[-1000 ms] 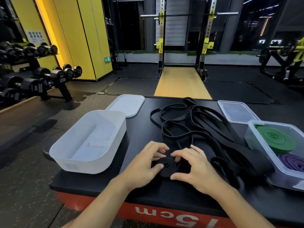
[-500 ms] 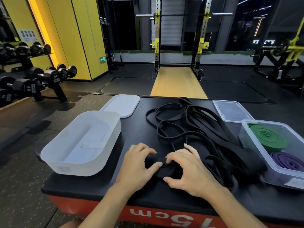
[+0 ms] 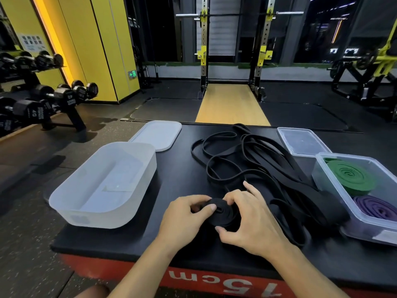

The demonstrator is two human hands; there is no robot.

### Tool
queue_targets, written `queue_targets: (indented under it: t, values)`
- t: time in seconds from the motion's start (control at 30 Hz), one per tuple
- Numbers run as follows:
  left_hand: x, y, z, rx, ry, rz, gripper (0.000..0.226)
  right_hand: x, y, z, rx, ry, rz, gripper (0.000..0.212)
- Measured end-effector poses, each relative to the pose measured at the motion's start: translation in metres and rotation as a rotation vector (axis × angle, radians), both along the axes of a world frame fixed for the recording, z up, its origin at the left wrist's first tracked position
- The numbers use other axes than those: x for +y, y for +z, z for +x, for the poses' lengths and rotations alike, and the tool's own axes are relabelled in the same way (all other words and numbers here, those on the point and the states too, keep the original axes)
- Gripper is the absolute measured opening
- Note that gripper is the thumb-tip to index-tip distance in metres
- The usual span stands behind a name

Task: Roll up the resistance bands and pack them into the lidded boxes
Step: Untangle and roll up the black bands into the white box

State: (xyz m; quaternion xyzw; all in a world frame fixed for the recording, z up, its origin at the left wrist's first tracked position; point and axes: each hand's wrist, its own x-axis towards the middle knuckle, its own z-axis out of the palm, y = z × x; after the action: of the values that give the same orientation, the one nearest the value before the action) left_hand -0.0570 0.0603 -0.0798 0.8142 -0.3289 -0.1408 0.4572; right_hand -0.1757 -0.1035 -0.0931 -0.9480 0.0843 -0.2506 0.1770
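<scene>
Both forearms come in from the bottom edge and meet near the front of the black-topped plyo box (image 3: 171,237), red side w/ "15cm" printed on it. The left hand (image 3: 184,220) lies knuckles-up, fingers curled round the left edge of a partly rolled black band coil (image 3: 223,211), thumb tip pressed on its top face. The right hand (image 3: 251,226) cups the coil from the right, fingers bent over the far edge, thumb tucked against the near edge, so both hands grip the coil, which sits flat on the box top btwn them. Just beyond and to the right lies a loose tangle of black bands (image 3: 268,168); can't tell where the coil's free end runs into it. To the left stands an open white box (image 3: 141,186), its white lid (image 3: 156,135) flat behind it. At the right edge a clear box (image 3: 320,175) holds a rolled green band (image 3: 352,177) and a rolled purple band (image 3: 376,207), w/ the clear lid (image 3: 300,141) behind. Further back: dumbbell rack (image 3: 43,100) at left, squat rack (image 3: 234,50) over a wooden platform (image 3: 232,104)
</scene>
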Motion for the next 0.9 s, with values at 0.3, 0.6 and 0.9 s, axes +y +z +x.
queue_targets:
  t: [0.3, 0.6, 0.9]
  values:
    - [-0.002, 0.009, 0.010, 0.462, -0.054, -0.089, 0.034, -0.004, -0.004, 0.001, 0.070, 0.040, 0.057, 0.046]
    - [0.020, 0.025, 0.048, 0.511, -0.207, 0.095, 0.026, -0.008, -0.007, 0.001, 0.088, 0.131, -0.066, 0.031]
    - [0.014, 0.022, 0.049, 0.499, -0.190, 0.118, 0.028, -0.006, -0.004, -0.004, 0.132, 0.170, -0.063, 0.021]
